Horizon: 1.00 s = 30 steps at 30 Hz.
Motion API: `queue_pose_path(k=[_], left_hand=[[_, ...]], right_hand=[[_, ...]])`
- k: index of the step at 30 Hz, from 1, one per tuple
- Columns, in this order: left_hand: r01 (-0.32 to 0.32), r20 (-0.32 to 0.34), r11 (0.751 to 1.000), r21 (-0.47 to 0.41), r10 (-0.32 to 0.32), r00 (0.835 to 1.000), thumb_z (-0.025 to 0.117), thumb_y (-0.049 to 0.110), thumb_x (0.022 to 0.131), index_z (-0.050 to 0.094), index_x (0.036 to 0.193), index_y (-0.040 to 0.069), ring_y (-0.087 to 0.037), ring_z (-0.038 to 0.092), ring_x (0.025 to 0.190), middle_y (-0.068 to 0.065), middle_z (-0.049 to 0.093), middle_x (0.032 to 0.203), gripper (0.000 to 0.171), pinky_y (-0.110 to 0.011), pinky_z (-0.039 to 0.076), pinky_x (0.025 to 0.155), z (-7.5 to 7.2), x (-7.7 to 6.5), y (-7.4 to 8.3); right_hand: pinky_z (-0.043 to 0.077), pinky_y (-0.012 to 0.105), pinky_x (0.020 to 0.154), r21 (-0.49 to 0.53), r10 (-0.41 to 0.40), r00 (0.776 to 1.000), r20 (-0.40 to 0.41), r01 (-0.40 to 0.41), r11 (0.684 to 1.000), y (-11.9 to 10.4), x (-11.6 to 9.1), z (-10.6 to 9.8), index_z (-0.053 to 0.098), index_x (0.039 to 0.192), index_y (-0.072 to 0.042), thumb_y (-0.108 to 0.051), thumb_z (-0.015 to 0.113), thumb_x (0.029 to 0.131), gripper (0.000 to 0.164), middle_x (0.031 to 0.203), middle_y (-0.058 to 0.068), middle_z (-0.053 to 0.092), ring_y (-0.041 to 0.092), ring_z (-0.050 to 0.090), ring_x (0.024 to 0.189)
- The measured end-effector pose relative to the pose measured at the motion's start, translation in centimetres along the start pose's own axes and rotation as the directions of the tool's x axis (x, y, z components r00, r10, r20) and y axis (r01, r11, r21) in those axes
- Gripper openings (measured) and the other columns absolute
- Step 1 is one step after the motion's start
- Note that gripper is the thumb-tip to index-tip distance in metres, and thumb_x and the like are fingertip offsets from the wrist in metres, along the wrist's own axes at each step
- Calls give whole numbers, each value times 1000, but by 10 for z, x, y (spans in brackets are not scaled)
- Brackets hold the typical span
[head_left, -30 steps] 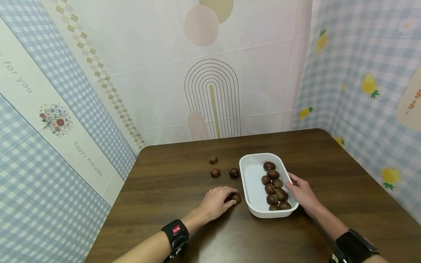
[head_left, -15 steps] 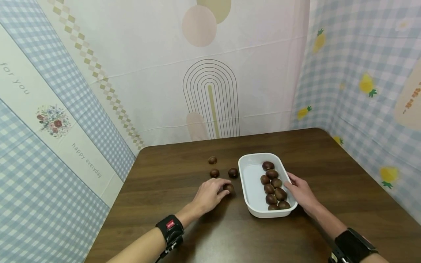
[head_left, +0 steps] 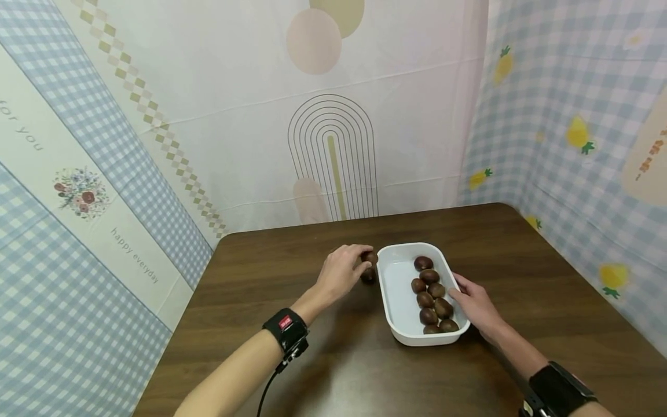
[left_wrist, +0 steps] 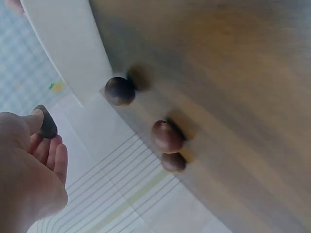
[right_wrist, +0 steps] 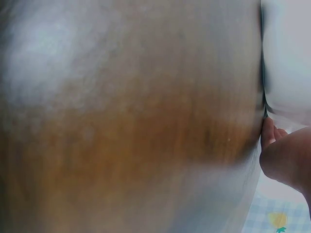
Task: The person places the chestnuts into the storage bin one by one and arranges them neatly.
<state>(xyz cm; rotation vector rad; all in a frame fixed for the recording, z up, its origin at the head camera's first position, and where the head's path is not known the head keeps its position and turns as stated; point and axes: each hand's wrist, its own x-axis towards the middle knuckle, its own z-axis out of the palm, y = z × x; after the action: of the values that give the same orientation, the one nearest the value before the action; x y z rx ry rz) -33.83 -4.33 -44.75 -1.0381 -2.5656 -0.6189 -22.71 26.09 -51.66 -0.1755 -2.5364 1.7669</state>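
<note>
My left hand (head_left: 341, 271) pinches a chestnut (head_left: 370, 257) between thumb and fingers, raised above the table beside the dish's left rim. In the left wrist view, the pinched chestnut (left_wrist: 48, 124) shows dark at the fingertips. Just below it in the head view lies another chestnut (head_left: 368, 276). Two more chestnuts, one brown chestnut (left_wrist: 166, 137) and a smaller chestnut (left_wrist: 173, 162), lie on the table, hidden behind my left hand in the head view. My right hand (head_left: 476, 305) grips the right side of a white dish (head_left: 398, 295), thumb at the rim. Several chestnuts (head_left: 429, 276) line its right half.
All of this sits on a dark wooden table (head_left: 271, 278). A patterned white cloth (head_left: 250, 116) hangs behind its far edge, with blue checked cloth (head_left: 552, 116) at the sides. A cable (head_left: 266, 391) trails from the left wrist strap (head_left: 286, 331).
My left hand first drew the chestnut left, away from the dish, then moved it up and forward toward the dish's far left corner. My right hand keeps its grip on the dish.
</note>
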Motion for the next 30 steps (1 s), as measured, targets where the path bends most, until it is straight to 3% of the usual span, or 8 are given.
queue_pose_path(k=[3,9,15,21,24,30], left_hand=[[0,32,1000,26,-1,999,74,25,103,72,136,15,-21,69,114,-1,75,126,35,-40,56,97,8,12,9],[8,104,999,42,-12,995,73,26,104,72,136,15,-20,69,112,-1,75,125,35,-37,58,91,29,28,26],[2,136,995,95,-15,991,75,28,102,74,132,16,-18,70,112,0,76,124,32,-36,59,89,51,42,39],[30,154,985,169,-57,986,78,27,100,78,125,18,-16,73,107,3,77,120,26,-34,61,84,70,51,47],[21,169,963,270,-69,983,78,29,100,80,114,20,-13,73,99,5,78,109,17,-33,59,82,80,57,51],[-21,238,885,465,-101,966,75,37,100,78,101,23,-12,72,90,7,77,94,14,-35,54,92,93,65,58]], right_hand=[[55,24,85,13,-1,1000,-5,1,1000,1,0,0,32,162,7,-13,47,112,56,153,34,48,39,56,131],[55,27,87,20,22,1000,15,-23,1000,2,-1,0,31,164,3,-16,47,113,57,158,31,44,40,55,132],[54,24,85,36,6,1000,-2,-6,999,1,-1,0,34,164,2,-13,48,112,56,155,31,49,38,58,128],[55,25,88,39,-3,1000,0,3,999,0,-2,0,35,163,2,-13,48,113,55,156,30,48,39,57,131],[56,29,91,27,6,1000,7,-7,1000,-1,-2,-1,34,164,2,-15,47,114,54,158,30,45,40,54,135],[56,28,87,37,-11,1000,-8,12,999,0,-1,1,34,163,3,-13,48,113,55,155,31,49,37,59,128]])
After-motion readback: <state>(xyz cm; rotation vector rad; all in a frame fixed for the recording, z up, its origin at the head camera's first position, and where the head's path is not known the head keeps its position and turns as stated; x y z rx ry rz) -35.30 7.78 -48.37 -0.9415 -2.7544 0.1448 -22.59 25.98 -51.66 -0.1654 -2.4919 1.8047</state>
